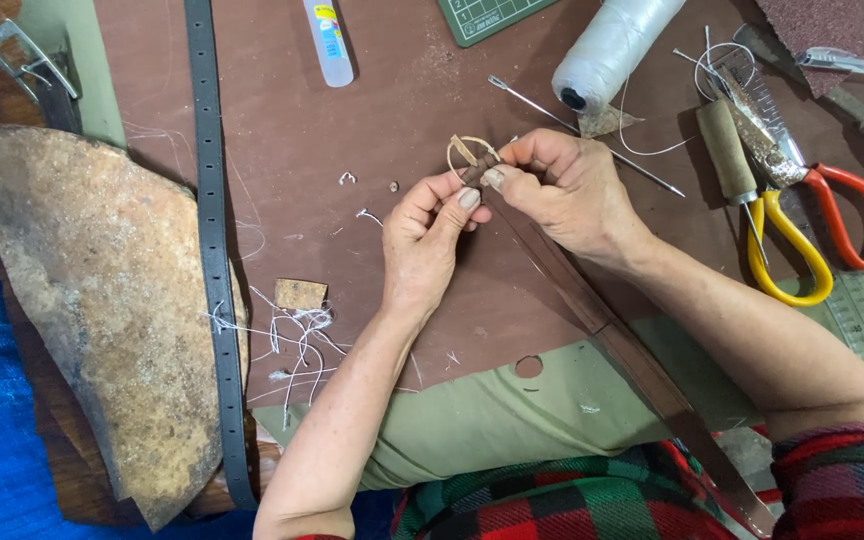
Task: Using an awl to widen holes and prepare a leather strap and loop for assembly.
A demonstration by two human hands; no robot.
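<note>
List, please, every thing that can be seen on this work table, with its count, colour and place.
brown strap: 1, dark brown, from hands toward the lap
buckle: 1, pale metal, at the fingertips
grey belt: 1, grey, punched, left of centre
stone slab: 1, tan, far left
thread spool: 1, white, top centre
scissors: 2, yellow and red handles, right
long needle: 1, steel, below the spool
glue tube: 1, clear, top
left hand: pinching the strap
right hand: pinching the strap

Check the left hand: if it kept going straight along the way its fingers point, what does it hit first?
The left hand points up and slightly right, fingertips already on the brown strap end, touching the right hand. Past those, probably the long needle, then the white thread spool; heights unclear.
</note>
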